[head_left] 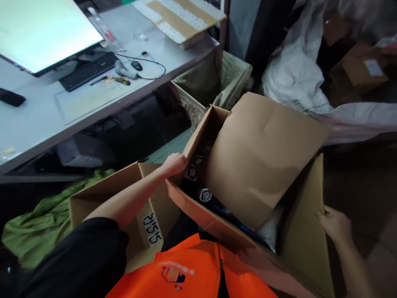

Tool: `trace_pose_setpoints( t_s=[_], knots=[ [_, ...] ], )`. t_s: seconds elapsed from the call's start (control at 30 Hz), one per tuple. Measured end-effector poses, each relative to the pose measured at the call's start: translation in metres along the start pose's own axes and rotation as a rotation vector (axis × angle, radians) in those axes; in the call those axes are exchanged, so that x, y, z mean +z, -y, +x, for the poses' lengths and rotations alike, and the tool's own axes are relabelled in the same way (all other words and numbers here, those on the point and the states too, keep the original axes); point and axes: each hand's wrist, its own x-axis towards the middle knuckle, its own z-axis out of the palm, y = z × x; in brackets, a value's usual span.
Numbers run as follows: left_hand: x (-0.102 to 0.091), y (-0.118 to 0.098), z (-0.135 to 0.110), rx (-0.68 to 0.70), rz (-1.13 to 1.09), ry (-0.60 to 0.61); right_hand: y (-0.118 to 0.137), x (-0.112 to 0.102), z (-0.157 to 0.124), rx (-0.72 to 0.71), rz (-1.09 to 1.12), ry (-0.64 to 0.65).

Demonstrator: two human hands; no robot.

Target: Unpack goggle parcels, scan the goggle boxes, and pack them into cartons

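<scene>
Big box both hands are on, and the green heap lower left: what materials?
The big box looks like brown corrugated cardboard, matte: creased flaps, a dented panel. The left hand and right hand hold its edges. The green heap is probably cloth, matte with soft wrinkles; thin plastic sheet is not ruled out.

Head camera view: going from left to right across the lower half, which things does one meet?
Green cloth → small cardboard box with handwriting → left hand on the big box's edge → large open cardboard box → right hand at its right flap.
</scene>
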Motion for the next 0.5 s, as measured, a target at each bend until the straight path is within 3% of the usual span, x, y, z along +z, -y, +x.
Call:
trace_pose_setpoints(
  t_s=[0.13, 0.27, 0.37, 0.5],
  knots=[
    [0.03, -0.013, 0.074, 0.022, 0.011, 0.073, 0.001, 0.059, 0.044, 0.158, 0.116, 0.045],
    [0.058, -0.021, 0.126, 0.065, 0.02, 0.083, -0.003, 0.092, 0.084, 0.187, 0.105, -0.006],
    [0.076, -0.023, 0.147, 0.081, 0.006, 0.065, -0.007, 0.098, 0.113, 0.16, 0.083, -0.043],
    [0.104, -0.027, 0.144, 0.063, -0.032, 0.076, -0.019, 0.098, 0.135, 0.195, 0.064, -0.061]
  ],
)
